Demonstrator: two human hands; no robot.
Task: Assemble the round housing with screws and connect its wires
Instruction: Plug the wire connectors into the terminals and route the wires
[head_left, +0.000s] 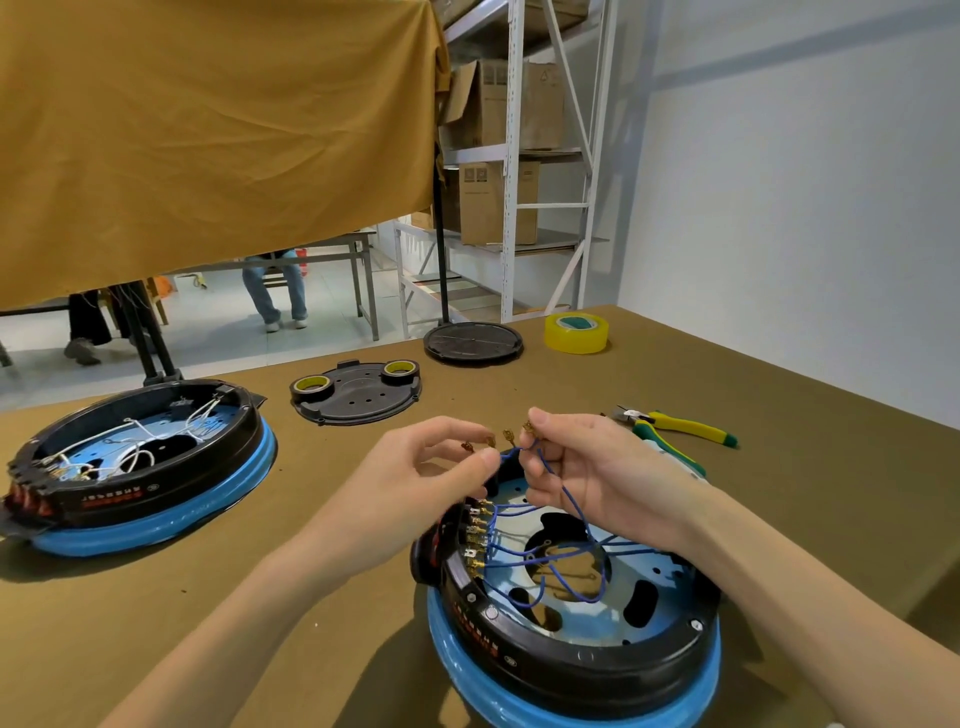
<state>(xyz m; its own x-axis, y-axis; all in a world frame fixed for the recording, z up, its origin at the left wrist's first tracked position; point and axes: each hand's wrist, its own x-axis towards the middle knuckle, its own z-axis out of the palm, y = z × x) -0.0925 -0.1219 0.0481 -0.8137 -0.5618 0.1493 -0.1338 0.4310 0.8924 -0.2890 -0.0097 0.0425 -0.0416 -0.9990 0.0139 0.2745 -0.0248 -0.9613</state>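
Pliers (685, 427) beside right hand (597, 467)

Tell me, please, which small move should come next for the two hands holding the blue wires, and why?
Probably pick out one loose terminal and bring it down to the terminal row on the near housing. The left hand and right hand both pinch blue wires above the housing, with several brass ends free between them, while other wires already sit plugged in at that row.

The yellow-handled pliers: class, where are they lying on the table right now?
In the head view, the pliers lie on the table at the right, just beyond the right hand and nearer than the yellow tape roll.
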